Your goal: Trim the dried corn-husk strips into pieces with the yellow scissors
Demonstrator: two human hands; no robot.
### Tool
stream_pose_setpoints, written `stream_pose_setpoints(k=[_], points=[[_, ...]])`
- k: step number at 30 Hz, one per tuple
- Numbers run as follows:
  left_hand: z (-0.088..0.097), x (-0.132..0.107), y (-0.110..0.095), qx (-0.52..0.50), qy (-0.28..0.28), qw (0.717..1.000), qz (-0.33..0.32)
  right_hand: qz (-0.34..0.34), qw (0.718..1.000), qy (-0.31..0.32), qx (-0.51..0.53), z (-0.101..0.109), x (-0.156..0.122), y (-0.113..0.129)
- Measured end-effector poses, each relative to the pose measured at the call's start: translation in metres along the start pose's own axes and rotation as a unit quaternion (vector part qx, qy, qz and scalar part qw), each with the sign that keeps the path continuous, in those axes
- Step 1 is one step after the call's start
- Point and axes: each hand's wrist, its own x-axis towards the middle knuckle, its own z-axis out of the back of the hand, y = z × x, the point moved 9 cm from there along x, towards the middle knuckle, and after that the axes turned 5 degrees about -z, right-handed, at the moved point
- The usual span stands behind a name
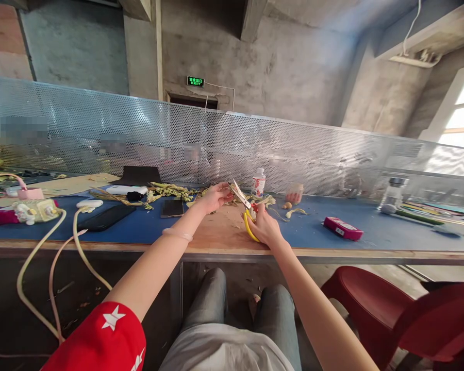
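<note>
While the person sits at the long blue-topped workbench [139, 233], both bare arms reach out over a wooden board [222, 234] at its front edge. Their right hand [267, 226] is closed around the yellow handles of a pair of scissors [245, 206], whose blades are parted and point up and to the left above the board. The left hand [215, 197] is loosely curled with its fingertips right at the blade tips; from where I stand I cannot tell whether it pinches anything. Dried plant scraps [172, 191] lie heaped just behind the left hand, beside a dark phone [172, 207]. A small white bottle [258, 182] stands just beyond the scissors, and a red box [343, 228] lies well to the right. A perforated metal screen [313, 149] backs the bench.
</note>
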Motion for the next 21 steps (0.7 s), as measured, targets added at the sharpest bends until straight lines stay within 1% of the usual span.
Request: stream_pose_setpoints(k=[21], points=[[-0.0033,0.0006,0.0056,0.011,0.035,0.999,0.006,0.007,1.0,0.014,-0.021,-0.0093,0.0034,-0.0026]])
